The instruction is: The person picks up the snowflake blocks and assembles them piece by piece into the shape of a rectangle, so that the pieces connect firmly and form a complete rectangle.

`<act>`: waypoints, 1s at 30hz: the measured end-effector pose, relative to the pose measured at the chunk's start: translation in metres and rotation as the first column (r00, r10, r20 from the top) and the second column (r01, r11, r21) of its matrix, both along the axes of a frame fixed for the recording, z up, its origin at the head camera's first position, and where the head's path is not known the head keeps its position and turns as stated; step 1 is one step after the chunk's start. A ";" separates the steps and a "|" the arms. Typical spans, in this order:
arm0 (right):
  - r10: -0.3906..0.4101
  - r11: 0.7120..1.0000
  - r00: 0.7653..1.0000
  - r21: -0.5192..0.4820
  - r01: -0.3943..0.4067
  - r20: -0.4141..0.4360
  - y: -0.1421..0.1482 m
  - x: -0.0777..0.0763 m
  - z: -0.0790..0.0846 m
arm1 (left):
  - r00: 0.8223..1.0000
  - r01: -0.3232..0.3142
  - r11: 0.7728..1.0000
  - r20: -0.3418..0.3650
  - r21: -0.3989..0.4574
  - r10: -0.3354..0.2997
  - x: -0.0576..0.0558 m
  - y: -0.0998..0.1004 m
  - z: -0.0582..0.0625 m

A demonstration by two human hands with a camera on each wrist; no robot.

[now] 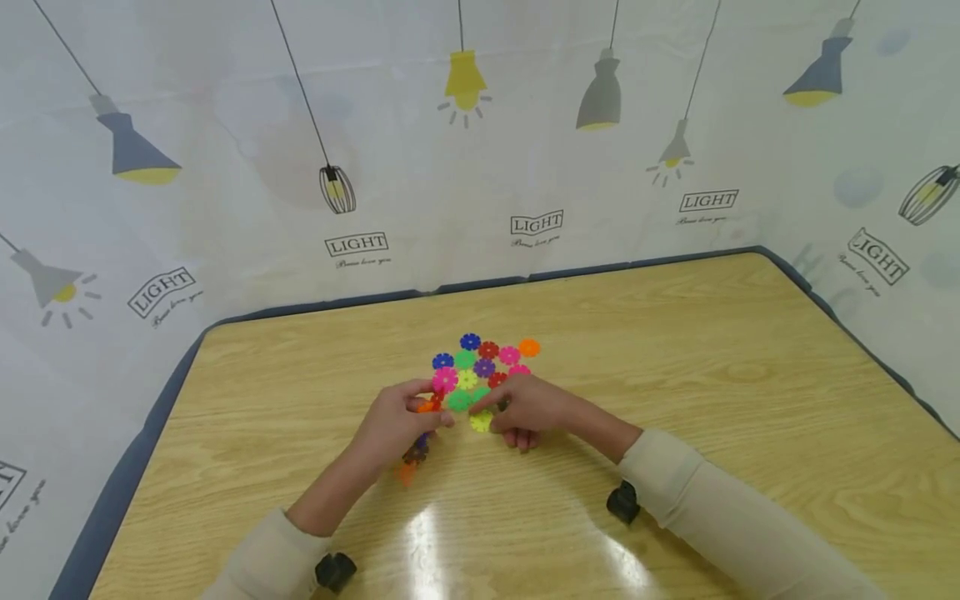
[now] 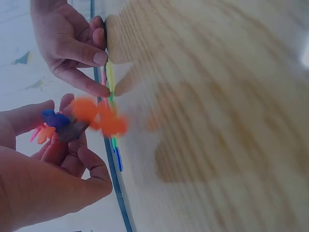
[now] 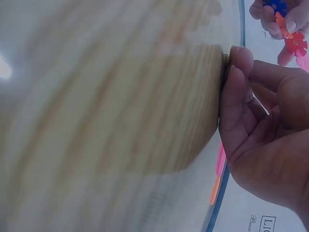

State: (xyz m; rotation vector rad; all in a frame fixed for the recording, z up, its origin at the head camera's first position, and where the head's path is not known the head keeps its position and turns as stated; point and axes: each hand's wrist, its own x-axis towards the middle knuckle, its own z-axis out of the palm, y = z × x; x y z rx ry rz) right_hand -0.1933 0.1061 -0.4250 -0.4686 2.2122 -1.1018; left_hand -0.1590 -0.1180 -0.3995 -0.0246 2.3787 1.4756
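Note:
My left hand (image 1: 390, 421) grips a short chain of joined snowflake discs, raised above the table. Its pink disc (image 1: 445, 380) is at the upper end; red, orange, blue and brown ones follow, down to an orange disc (image 2: 113, 123) hanging off the near end. My right hand (image 1: 528, 408) is low at the tabletop, thumb and index finger pinching a yellow snowflake disc (image 1: 481, 422) at its edges. The other fingers of that hand are curled beneath the palm. Just beyond lie a green disc (image 1: 459, 401) and another green one, partly covered by the index finger.
Loose snowflake discs lie flat beyond the hands, among them a purple disc (image 1: 484, 367), a blue disc (image 1: 470, 342) and an orange disc (image 1: 529, 347). The wooden table (image 1: 675, 350) meets a lamp-print cloth (image 1: 420, 167) along its far edge.

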 end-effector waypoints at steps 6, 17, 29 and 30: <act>-0.005 0.999 1.000 0.034 0.005 -0.010 -0.004 0.000 0.002 | 1.000 0.014 1.000 0.009 -0.003 -0.014 0.001 -0.001 0.000; -0.047 0.995 0.998 0.084 0.044 0.029 -0.009 0.000 0.005 | 0.999 0.043 0.995 0.000 0.088 -0.043 0.004 -0.002 0.001; -0.034 0.991 0.999 0.130 0.035 -0.009 -0.004 -0.004 0.006 | 0.999 0.042 0.999 -0.030 0.030 -0.041 0.000 -0.002 -0.002; -0.028 0.991 0.999 0.130 0.030 -0.015 -0.002 -0.004 0.007 | 0.998 0.044 0.999 -0.036 0.023 -0.044 -0.001 -0.002 -0.002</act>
